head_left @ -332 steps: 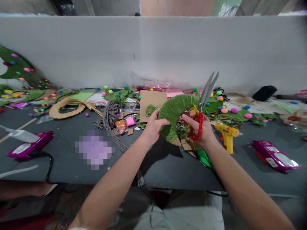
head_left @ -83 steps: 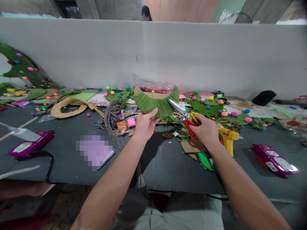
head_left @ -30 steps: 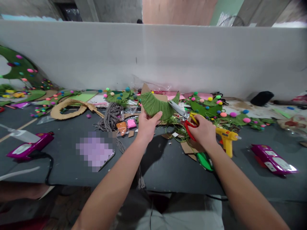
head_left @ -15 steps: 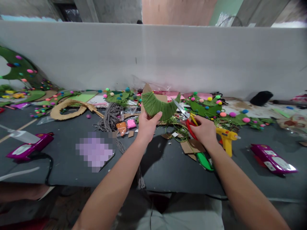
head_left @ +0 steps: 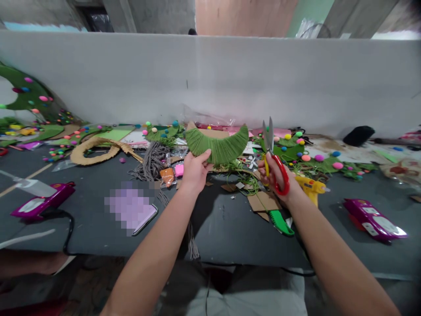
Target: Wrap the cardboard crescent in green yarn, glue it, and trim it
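My left hand grips the lower left edge of a crescent wrapped in green yarn, its thumb lying across the front. Bare cardboard shows at the crescent's left tip. A pair of scissors, with one red and one yellow handle, is in my right hand. Its blades point up and stand slightly apart, to the right of the crescent and not touching it. Green yarn scraps lie on the table below, between the two hands.
A yellow glue gun, a green-handled tool and a purple device lie to the right. On the left are grey yarn, a phone, a tan ring and another purple device. A white partition stands behind.
The scissors have swung away from the crescent's right tip, from pointing left to pointing upward. My left hand has shifted slightly left with the crescent, which is now turned more level.
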Demonstrator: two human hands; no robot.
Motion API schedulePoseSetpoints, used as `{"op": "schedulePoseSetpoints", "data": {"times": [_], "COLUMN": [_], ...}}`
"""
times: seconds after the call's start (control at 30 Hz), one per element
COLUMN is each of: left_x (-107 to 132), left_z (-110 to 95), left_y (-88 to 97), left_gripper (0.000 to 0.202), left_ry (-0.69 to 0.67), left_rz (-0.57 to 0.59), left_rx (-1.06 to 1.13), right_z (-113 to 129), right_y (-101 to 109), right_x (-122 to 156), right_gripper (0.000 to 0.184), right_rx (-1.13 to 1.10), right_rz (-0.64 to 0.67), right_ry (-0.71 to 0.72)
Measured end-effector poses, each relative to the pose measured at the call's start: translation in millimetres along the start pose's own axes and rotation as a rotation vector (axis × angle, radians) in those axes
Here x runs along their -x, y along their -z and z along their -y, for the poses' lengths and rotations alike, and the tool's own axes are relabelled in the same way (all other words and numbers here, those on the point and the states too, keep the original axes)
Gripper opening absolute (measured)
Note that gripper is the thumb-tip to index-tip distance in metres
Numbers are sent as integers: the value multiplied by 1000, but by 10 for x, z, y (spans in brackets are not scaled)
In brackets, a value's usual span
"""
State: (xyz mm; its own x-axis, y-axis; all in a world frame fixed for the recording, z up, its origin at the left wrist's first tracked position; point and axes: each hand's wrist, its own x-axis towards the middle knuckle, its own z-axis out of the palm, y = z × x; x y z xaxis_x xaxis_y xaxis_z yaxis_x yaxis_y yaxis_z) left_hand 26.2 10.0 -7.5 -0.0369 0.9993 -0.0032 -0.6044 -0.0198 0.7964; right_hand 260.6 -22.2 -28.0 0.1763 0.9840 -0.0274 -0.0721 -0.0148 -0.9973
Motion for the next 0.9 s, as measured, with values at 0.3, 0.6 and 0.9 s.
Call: {"op": "schedulePoseSetpoints", "data": {"times": [0.3,0.6,0.9], "left_x": [-17,-9,-51], "left_z": [12,186,237], "left_y": [20,29,40], "left_gripper": [28,39,50], "left_ry": [70,-25,-60], "left_rz": [32,72,127], "left_rx": [20,-235,-216], "right_z": [-5,-81,-188], "right_y": [-63,-208,-183], "right_x": [27,76,-7], "right_gripper": [40,46,48], "right_rx": [-67,-153,-174], "right_rz": [0,-136,-195], "right_ry": [116,153,175]}}
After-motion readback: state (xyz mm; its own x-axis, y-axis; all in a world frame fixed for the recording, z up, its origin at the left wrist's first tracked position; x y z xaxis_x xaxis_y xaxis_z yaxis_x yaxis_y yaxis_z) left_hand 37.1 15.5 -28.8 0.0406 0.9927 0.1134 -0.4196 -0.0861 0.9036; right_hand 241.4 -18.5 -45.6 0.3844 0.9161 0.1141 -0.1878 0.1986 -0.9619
